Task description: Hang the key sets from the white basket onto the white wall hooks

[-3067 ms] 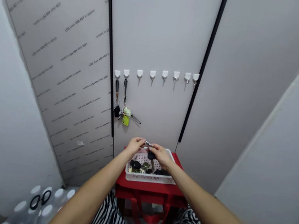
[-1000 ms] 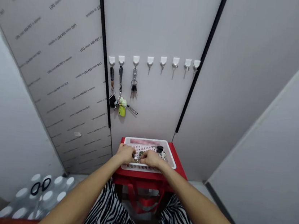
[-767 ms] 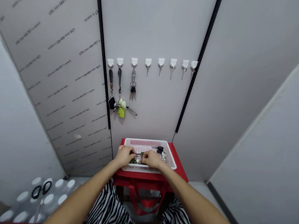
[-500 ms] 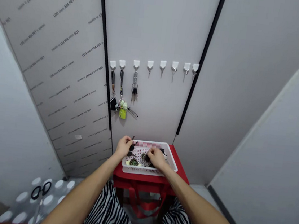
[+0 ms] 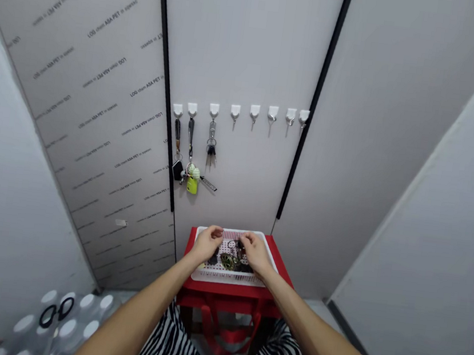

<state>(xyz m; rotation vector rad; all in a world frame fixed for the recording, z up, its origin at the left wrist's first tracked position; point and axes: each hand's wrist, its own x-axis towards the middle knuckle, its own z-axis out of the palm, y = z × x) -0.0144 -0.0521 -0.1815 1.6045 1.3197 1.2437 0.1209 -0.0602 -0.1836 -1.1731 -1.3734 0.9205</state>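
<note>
Head view: shows, at lower centre of the frame, a white basket (image 5: 228, 279) set on a red counter (image 5: 236, 290). Reaches over the basket's left side with the left grip (image 5: 206, 246), thumb and fingers curved toward each other; cannot tell if holding anything small. Reaches over the right side with the right grip (image 5: 256, 253), fingertips drawn in close at a dark bunch (image 5: 239, 247) right of the basket's middle; cannot tell if pinching or merely touching. Includes, also in the basket, a greenish coil (image 5: 227, 261) between the two grips and a dark lump (image 5: 213, 257) just beside the left grip. Shows, above the basket, a row of white hooks (image 5: 235, 109); bears on the three leftmost a black fob (image 5: 177, 171) on a strap, a yellow-green tag (image 5: 191, 186) on another strap, and small keys (image 5: 211, 151). Shows, at lower left, black-handled scissors (image 5: 54, 312) lying on white-capped bottles (image 5: 68, 328).
</note>
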